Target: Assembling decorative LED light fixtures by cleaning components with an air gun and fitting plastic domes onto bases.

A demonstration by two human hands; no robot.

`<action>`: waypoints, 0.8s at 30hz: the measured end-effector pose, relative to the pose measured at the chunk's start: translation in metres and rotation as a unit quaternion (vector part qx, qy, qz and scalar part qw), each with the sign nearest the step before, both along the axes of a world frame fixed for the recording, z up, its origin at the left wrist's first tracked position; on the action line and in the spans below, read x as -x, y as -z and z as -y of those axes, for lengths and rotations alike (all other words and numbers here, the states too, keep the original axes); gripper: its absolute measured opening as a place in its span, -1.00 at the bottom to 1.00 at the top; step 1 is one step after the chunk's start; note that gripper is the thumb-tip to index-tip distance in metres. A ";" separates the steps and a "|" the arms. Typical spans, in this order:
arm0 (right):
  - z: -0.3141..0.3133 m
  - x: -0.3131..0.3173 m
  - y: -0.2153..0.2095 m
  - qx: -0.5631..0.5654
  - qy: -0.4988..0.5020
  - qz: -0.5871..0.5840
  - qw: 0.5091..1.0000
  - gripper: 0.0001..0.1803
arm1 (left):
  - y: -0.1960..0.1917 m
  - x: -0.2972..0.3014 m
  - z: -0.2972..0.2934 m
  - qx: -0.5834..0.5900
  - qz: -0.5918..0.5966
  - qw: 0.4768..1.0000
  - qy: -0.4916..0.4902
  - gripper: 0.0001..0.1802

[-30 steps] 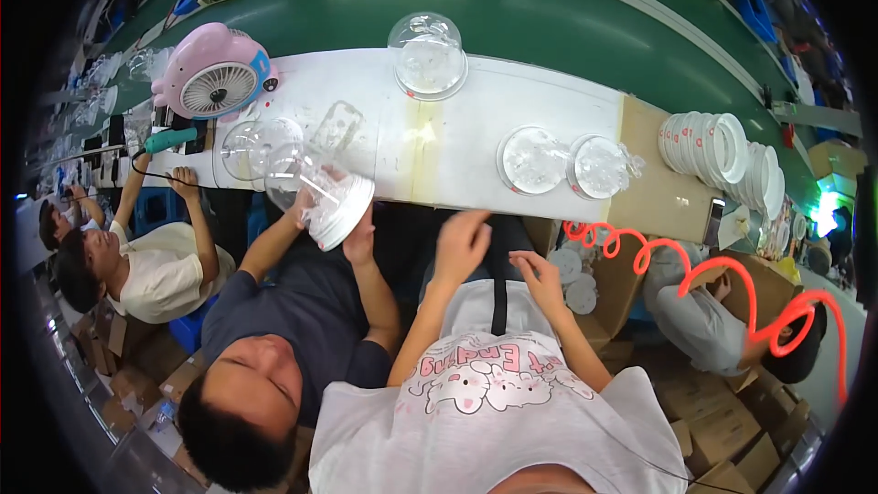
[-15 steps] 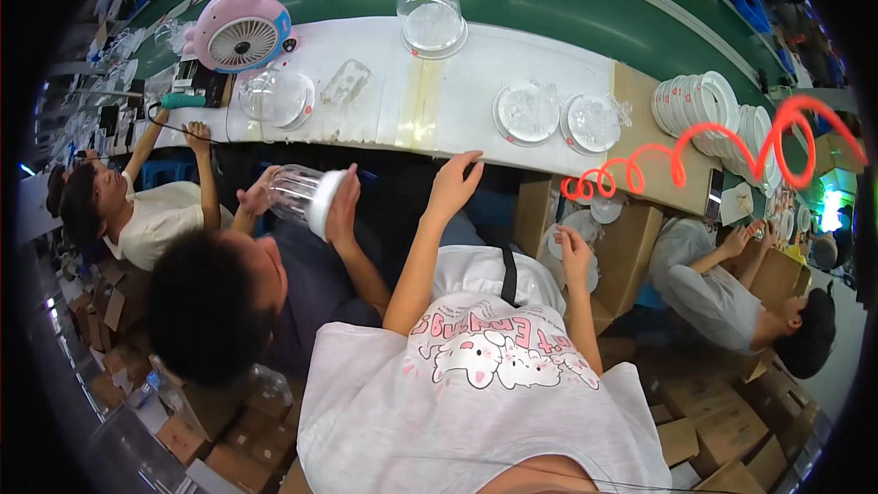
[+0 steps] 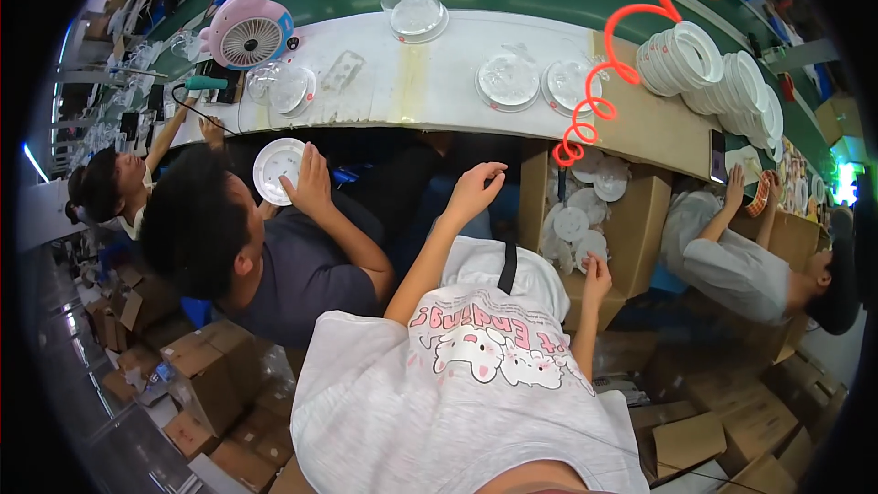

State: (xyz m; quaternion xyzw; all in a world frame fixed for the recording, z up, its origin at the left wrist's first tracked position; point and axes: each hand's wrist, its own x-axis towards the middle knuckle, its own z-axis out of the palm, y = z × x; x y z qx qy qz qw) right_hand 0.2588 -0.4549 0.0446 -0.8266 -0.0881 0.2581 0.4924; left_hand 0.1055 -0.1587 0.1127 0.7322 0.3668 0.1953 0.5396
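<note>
My left hand (image 3: 476, 190) is in the air in front of the bench edge, open, its fingers stretched to the right with nothing in them. Lower right, my right hand (image 3: 597, 277) is beside an open cardboard box (image 3: 637, 247), its fingers loosely bent and apart; I see nothing held. Clear and white round plastic discs (image 3: 572, 222) lie inside the box, close to that hand. On the bench beyond stand two white round bases with clear plastic pieces on them, a left one (image 3: 508, 82) and a right one (image 3: 571, 85).
A red coiled hose (image 3: 622, 59) hangs over the bench and box. Stacks of white rings (image 3: 681, 59) stand on the right. Left are a clear dome (image 3: 413, 7) and a pink fan (image 3: 249, 29). A co-worker at my left holds a white round base (image 3: 280, 171); others sit farther off.
The view has shifted. My right hand has moved lower beside the box, and my left stays outstretched. The left co-worker has turned the clear container so its white base faces up. The hose swung left.
</note>
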 end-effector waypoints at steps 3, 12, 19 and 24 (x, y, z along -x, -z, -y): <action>0.002 -0.001 0.003 -0.004 0.010 0.015 1.000 -0.77 | 0.000 -0.002 -0.005 -0.008 0.001 1.000 0.005 -0.75; -0.019 0.000 0.000 -0.010 0.033 0.030 0.999 -0.78 | -0.011 -0.029 -0.034 -0.010 0.003 1.000 0.027 -0.74; -0.028 -0.004 -0.003 0.024 0.018 0.034 0.999 -0.78 | -0.009 -0.039 -0.041 -0.006 0.017 0.999 0.033 -0.74; -0.048 -0.013 -0.018 0.020 0.001 0.052 0.998 -0.77 | -0.005 -0.033 -0.049 -0.003 0.017 1.000 0.002 -0.74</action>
